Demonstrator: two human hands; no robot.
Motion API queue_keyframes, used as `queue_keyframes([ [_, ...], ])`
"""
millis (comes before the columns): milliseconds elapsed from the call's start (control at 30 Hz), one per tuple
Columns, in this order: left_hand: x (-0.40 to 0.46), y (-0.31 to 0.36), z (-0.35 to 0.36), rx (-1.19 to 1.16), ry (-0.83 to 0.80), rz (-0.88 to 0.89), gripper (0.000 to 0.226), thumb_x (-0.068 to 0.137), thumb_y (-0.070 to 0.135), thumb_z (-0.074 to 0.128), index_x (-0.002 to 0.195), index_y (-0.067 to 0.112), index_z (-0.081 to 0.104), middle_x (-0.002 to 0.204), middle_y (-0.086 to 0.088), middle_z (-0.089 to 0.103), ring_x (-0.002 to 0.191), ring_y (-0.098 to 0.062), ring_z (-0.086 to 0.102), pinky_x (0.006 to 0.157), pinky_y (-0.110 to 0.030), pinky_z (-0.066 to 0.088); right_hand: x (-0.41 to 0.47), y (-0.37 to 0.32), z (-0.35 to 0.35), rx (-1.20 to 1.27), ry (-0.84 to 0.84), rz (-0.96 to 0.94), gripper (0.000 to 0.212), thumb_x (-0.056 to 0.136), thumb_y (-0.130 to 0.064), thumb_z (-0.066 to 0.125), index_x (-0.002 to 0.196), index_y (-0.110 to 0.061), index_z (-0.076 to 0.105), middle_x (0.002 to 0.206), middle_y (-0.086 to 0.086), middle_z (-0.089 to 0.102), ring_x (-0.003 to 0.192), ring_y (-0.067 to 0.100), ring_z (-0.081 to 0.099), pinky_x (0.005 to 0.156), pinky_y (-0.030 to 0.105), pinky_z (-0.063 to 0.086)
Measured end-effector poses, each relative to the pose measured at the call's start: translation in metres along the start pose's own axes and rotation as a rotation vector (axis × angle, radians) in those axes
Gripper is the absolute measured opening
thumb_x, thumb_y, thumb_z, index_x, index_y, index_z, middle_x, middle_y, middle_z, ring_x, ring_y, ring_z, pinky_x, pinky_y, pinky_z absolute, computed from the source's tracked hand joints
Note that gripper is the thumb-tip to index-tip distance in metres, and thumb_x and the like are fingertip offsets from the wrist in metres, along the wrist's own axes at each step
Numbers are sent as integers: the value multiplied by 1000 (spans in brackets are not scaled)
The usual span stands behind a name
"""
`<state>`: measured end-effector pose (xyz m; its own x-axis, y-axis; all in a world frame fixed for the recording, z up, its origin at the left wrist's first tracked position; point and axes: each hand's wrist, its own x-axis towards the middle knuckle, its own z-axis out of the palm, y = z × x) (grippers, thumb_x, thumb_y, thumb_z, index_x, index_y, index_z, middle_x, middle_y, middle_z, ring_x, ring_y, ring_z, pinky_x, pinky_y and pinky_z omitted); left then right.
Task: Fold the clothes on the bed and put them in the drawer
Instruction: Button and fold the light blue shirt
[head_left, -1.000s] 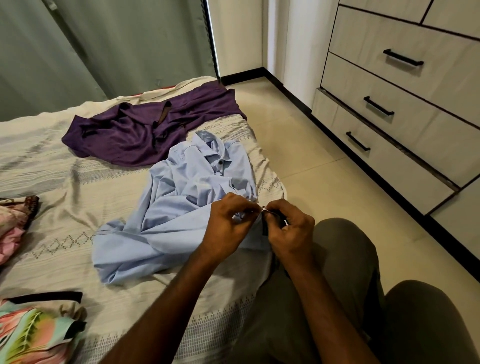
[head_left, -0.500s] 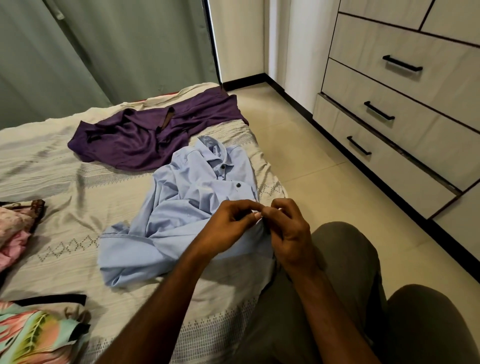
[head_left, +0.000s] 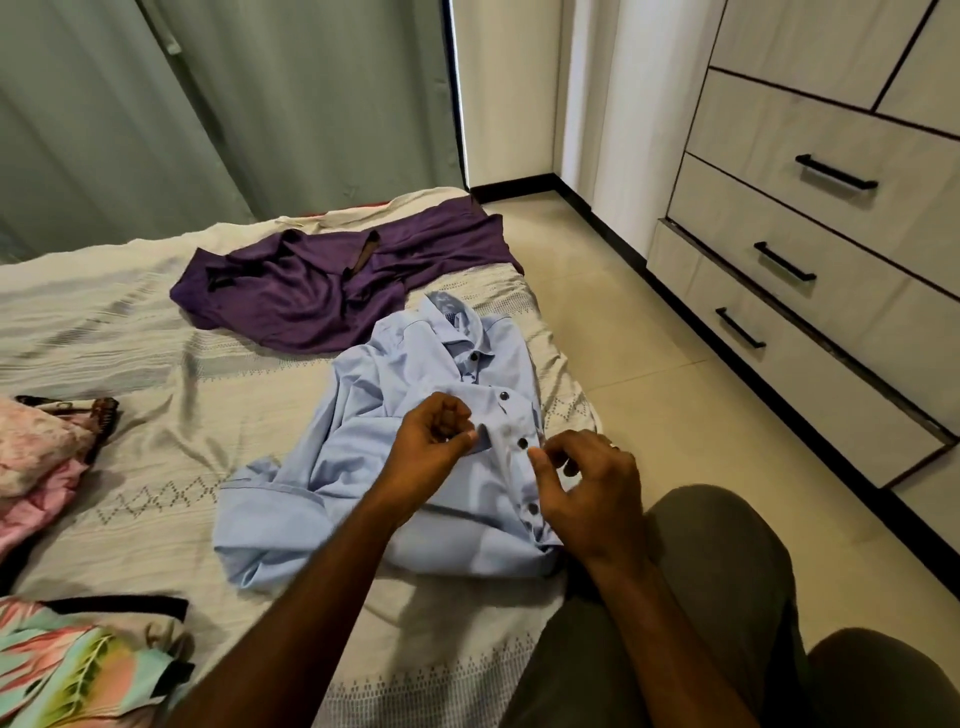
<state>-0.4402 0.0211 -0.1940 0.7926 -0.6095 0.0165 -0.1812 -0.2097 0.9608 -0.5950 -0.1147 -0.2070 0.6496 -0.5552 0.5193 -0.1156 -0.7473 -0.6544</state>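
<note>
Lying crumpled near the bed's (head_left: 156, 467) right edge, the blue shirt (head_left: 395, 415) has its buttoned placket between both hands. Left hand (head_left: 431, 447) pinches the fabric with curled fingers; right hand (head_left: 587, 488) hovers, fingers loosely curled, holding nothing. Drawers (head_left: 810, 291) stand shut.

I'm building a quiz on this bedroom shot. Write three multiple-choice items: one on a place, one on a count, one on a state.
1. Where does the purple garment lie?
A. on the floor
B. on the bed, beyond the blue shirt
C. in a drawer

2. How many black drawer handles show?
A. one
B. three
C. five

3. In what state are the drawers?
A. all shut
B. one pulled out
C. all removed

Answers: 1 B, it lies farther up the bed than the shirt. 2 B, one handle, another and a third show. 3 A, every front sits flush.
</note>
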Motion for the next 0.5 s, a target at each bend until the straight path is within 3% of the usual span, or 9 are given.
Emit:
queue_keyframes([
  [100,27,-17,-21,357,99,100,31,79,24,76,106,26,61,107,1,64,99,-16,60,82,-31,51,36,-5,30,-6,-166,101,8,88,-28,70,93,-24,65,91,-7,65,75,14,60,71,30,51],
  [167,36,-30,-34,598,-48,25,42,71,40,69,111,32,63,116,2,65,110,-21,61,91,-38,50,62,-4,54,-42,-344,172,28,88,-27,68,115,-27,62,114,-2,65,96,22,64,85,33,51],
  [233,35,-38,-47,698,-249,-57,35,71,52,65,95,26,70,95,0,71,93,-19,68,82,-37,54,85,-7,75,-100,-520,195,50,87,-30,66,134,-34,49,131,0,60,117,27,59,100,45,46],
  [300,30,-34,-59,664,-398,-63,35,78,56,66,68,23,68,65,3,64,66,-11,61,68,-34,52,103,-9,90,-198,-653,220,58,83,-46,64,137,-43,41,134,-1,59,124,28,54,106,53,38],
  [333,30,-29,-65,596,-447,-94,39,83,54,67,62,21,65,59,4,60,59,-9,56,63,-31,49,110,-9,95,-262,-672,245,55,82,-55,61,133,-43,45,129,0,62,122,29,56,106,54,36],
  [400,32,-22,-78,431,-438,-150,36,92,41,69,69,13,69,63,-4,66,60,-8,61,61,-26,49,123,-12,102,-362,-586,283,41,84,-62,56,116,-36,60,114,0,69,112,28,61,102,51,35],
  [500,49,-22,-92,298,-209,-123,20,94,18,70,83,1,71,73,-8,73,64,-14,70,61,-28,56,147,-11,123,-275,-392,226,22,92,-38,58,106,-24,68,109,4,70,105,30,64,94,43,44],
])
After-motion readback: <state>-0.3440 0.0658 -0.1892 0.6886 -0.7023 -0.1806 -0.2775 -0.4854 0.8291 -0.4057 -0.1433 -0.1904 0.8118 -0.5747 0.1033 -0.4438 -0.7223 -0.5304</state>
